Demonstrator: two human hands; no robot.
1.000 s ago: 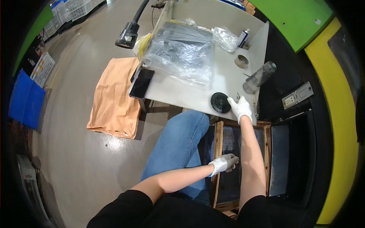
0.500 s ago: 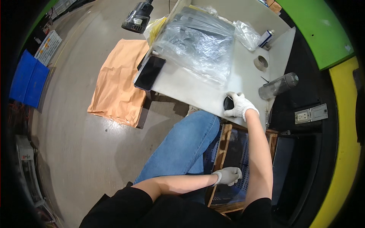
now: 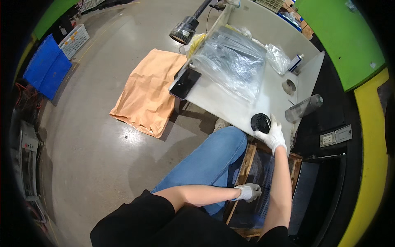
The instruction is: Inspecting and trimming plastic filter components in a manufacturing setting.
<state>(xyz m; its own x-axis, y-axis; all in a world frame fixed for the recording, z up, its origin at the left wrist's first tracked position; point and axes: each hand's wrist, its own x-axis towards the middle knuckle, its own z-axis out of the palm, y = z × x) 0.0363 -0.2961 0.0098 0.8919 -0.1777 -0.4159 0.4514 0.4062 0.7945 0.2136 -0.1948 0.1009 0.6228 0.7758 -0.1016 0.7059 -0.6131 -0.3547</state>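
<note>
My right hand, in a white knit glove, grips the right edge of a black round perforated part. The part's holed face shows, close to the front edge of the white worktable. Lower down, my left hand, gloved the same way, is closed with its fingers curled above a wooden-framed crate. Whatever those fingers hold, if anything, is hidden. Dark and bluish contents lie inside the crate, partly covered by my right forearm.
Clear plastic sheeting covers the table's back left, with a phone at the left edge. A tape roll, a clear bottle and a spray can stand right. A lamp hangs over the left; a brown paper bag is beside the table.
The black part has turned from a narrow tilted view to showing its holed face, and my right hand has shifted to its right edge. My left hand stays low over the crate. The view has shifted.
</note>
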